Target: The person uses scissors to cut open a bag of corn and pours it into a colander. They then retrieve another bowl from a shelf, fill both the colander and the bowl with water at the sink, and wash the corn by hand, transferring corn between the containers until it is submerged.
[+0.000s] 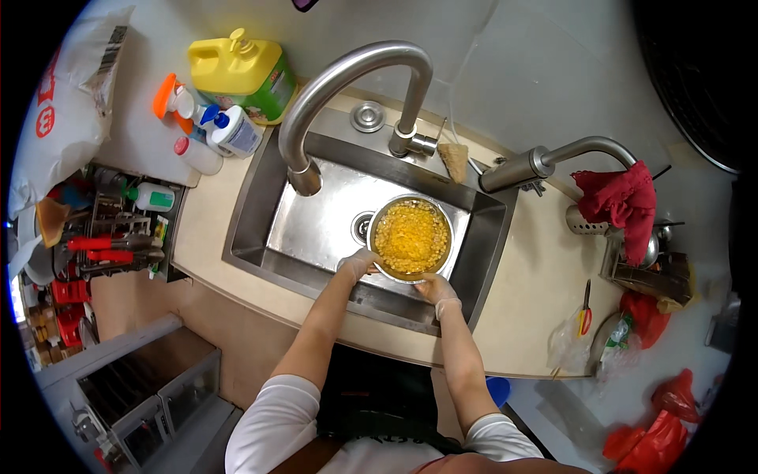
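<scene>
A round steel bowl [410,237] of yellow kernels, apparently in liquid, is inside the steel sink [304,213], at the right of the basin. My left hand [357,263], in a clear glove, grips the bowl's lower left side. My right hand [434,291], also gloved, holds the rim at the lower right. Both sets of fingers are partly hidden by the bowl. A tall curved tap [347,59] arches over the basin, its spout left of the bowl. The drain [362,227] shows partly beside the bowl.
Cleaning bottles [233,136] and a yellow jug [237,79] stand back left; a rack [118,253] is left. Right are a second tap [513,170] with a red cloth [616,197], a utensil holder [588,220], scissors [586,312] and red bags [663,426]. Counter edges border the sink.
</scene>
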